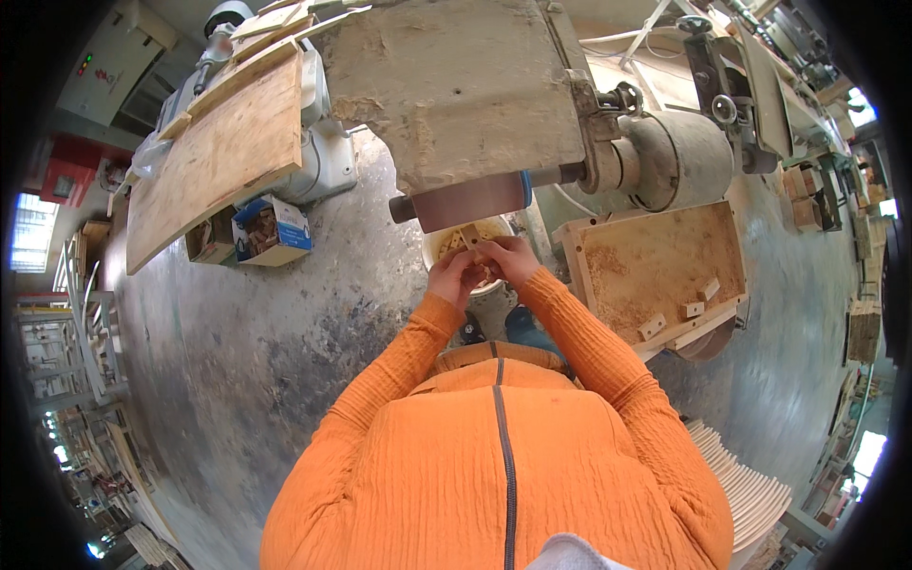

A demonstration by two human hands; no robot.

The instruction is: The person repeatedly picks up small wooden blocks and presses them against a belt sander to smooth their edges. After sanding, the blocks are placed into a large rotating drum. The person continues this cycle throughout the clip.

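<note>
Pinching one wooden block (469,234) with closed fingers (489,250): left hand (454,273), right hand (510,259). Three blocks (693,310) in tray (577,261); finished or waiting, unclear.

Small pale wooden block (470,234): appearing matt
Orange crinkled-cloth jacket (418,465): looking matt, ridged
Brown cylindrical roller (470,202): showing smooth, matt covering
Flat grey-brown machine tabletop (465,95): looking scuffed, rough
Grey mottled floor (228,323): shining faintly

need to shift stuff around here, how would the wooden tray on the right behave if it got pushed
The wooden tray would probably stay stiff, as its sides look like solid boards. The three small blocks appear loose inside, so they may slide about on the sawdust. Tipping is hard to judge: what lies underneath is mostly hidden.
</note>
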